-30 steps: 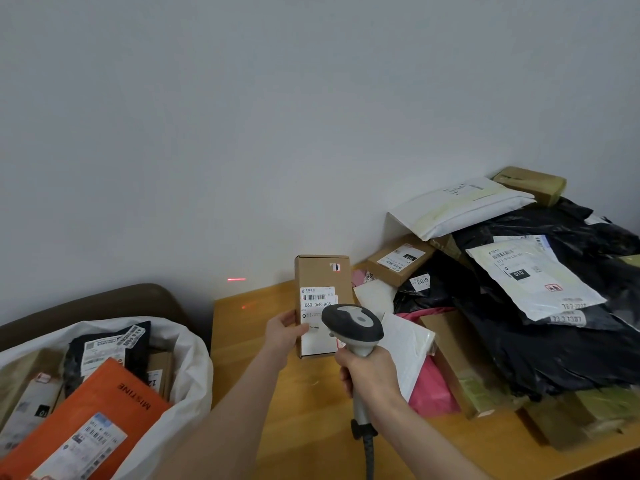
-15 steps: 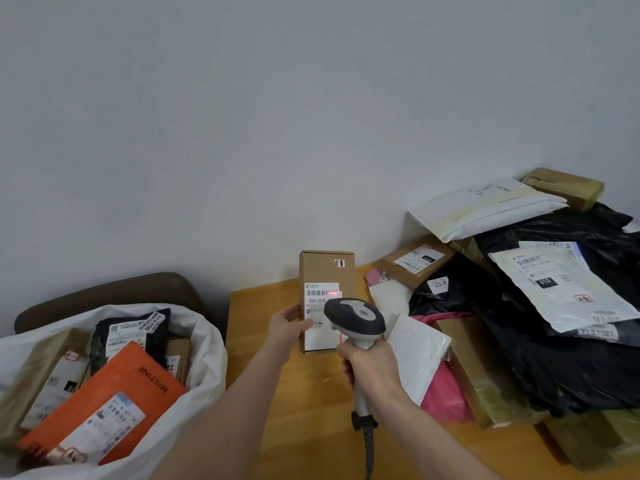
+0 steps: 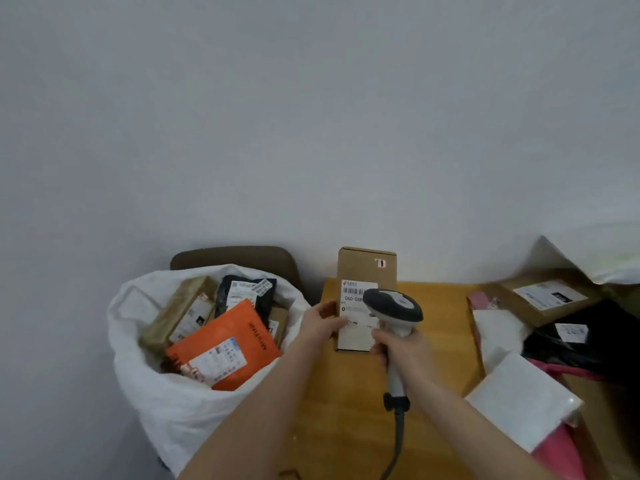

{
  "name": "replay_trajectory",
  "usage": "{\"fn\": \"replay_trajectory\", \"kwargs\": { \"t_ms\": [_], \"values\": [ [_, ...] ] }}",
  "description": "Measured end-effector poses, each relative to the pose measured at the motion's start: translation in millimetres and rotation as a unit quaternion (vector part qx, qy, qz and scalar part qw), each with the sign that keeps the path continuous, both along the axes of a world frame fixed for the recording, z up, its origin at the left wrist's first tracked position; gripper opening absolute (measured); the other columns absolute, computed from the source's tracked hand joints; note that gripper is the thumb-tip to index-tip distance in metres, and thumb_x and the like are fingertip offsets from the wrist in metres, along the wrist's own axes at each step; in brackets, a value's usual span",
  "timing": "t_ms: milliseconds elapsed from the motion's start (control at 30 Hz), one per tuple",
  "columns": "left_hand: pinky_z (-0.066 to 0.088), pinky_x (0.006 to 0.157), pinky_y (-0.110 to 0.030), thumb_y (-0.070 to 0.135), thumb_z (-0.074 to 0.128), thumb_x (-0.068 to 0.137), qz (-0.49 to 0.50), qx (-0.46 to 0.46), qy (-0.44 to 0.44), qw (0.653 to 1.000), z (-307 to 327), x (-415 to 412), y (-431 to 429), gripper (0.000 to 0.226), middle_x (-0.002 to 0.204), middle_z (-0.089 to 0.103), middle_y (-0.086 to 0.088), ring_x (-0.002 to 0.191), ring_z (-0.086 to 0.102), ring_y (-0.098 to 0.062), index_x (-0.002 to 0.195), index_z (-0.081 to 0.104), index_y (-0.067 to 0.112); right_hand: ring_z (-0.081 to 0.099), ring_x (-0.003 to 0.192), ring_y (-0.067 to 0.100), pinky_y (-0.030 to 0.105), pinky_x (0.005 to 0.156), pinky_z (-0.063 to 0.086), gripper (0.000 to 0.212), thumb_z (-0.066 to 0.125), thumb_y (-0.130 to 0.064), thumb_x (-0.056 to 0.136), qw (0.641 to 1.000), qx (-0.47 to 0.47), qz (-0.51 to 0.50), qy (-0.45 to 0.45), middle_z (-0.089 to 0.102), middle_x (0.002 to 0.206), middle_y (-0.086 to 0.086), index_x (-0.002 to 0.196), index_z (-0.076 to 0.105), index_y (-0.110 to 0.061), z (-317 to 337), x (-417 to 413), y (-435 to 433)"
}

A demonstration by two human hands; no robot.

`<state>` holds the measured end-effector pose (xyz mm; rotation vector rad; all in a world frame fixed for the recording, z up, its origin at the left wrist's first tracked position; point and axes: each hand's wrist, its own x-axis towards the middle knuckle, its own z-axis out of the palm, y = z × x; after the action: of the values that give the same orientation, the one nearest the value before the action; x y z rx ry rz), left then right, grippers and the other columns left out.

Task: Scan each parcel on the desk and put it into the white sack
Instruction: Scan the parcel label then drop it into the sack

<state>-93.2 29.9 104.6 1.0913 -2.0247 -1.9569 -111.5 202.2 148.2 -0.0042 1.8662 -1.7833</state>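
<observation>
Head view, left to right: a white sack (image 3: 180,403) stands open beside the wooden desk (image 3: 440,341), holding an orange mailer (image 3: 225,344) and other parcels. The left hand (image 3: 320,325) grips the left edge of an upright cardboard box (image 3: 367,268) at the desk's left end. The right hand (image 3: 403,349) is wrapped round a barcode scanner (image 3: 394,308), whose head hides part of the box's label. Farther right lies a blurred heap of parcels (image 3: 519,400), perhaps mostly mailers.
</observation>
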Motion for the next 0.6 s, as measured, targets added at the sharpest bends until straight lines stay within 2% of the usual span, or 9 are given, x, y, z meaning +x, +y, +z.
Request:
{"fn": "replay_trajectory", "kwargs": {
  "t_ms": [67,200,300,433,533,600],
  "values": [
    [0.055,0.081,-0.029,0.006,0.066,0.086,0.023,0.009,0.007,1.0,4,17,-28,0.052,0.121,0.062,-0.004,0.106,0.061,-0.019,0.134,0.047,0.011,0.052,0.044,0.014,0.026,0.045,0.043,0.004,0.065,-0.003,0.085,1.0,0.003,0.028,0.006,0.064,0.057,0.007,0.085,0.064,0.001,1,-1,-30],
    [0.056,0.073,-0.027,0.003,0.065,0.086,0.068,0.018,0.024,0.997,9,50,-92,0.045,0.118,0.063,-0.005,0.103,0.063,-0.019,0.127,0.051,0.015,0.054,0.05,0.017,0.025,0.047,0.045,0.017,0.067,-0.013,0.087,0.997,-0.008,0.074,0.011,0.064,0.061,0.008,0.096,0.063,0.001,2,6,-99],
    [0.058,0.079,-0.035,0.003,0.065,0.085,0.078,0.01,0.021,0.997,12,77,-149,0.045,0.114,0.064,-0.003,0.102,0.064,-0.02,0.126,0.053,0.016,0.056,0.052,0.015,0.024,0.049,0.044,0.017,0.068,-0.02,0.088,0.997,-0.027,0.073,-0.002,0.062,0.062,0.005,0.088,0.063,-0.004,0,18,-155],
    [0.054,0.09,-0.044,0.006,0.065,0.086,0.072,-0.067,-0.006,0.995,18,115,-240,0.051,0.126,0.059,-0.004,0.111,0.06,-0.021,0.133,0.049,0.018,0.054,0.05,0.016,0.029,0.054,0.044,0.024,0.072,-0.026,0.084,0.996,-0.039,0.07,-0.041,0.06,0.058,0.005,0.088,0.063,-0.004,-13,30,-228],
    [0.055,0.088,-0.044,0.005,0.062,0.088,0.061,-0.091,-0.033,0.993,12,140,-297,0.052,0.125,0.059,-0.005,0.107,0.061,-0.02,0.135,0.047,0.021,0.054,0.046,0.014,0.029,0.054,0.045,0.023,0.072,-0.026,0.085,0.994,-0.035,0.058,-0.083,0.059,0.056,0.004,0.089,0.062,-0.005,-27,35,-268],
    [0.055,0.089,-0.043,0.009,0.061,0.089,0.023,-0.133,-0.088,0.987,3,145,-317,0.055,0.128,0.058,-0.004,0.109,0.06,-0.021,0.139,0.043,0.023,0.053,0.043,0.013,0.026,0.051,0.046,0.021,0.071,-0.023,0.086,0.991,-0.038,0.044,-0.117,0.058,0.056,0.003,0.091,0.06,-0.006,-38,38,-284]
  ]
}}
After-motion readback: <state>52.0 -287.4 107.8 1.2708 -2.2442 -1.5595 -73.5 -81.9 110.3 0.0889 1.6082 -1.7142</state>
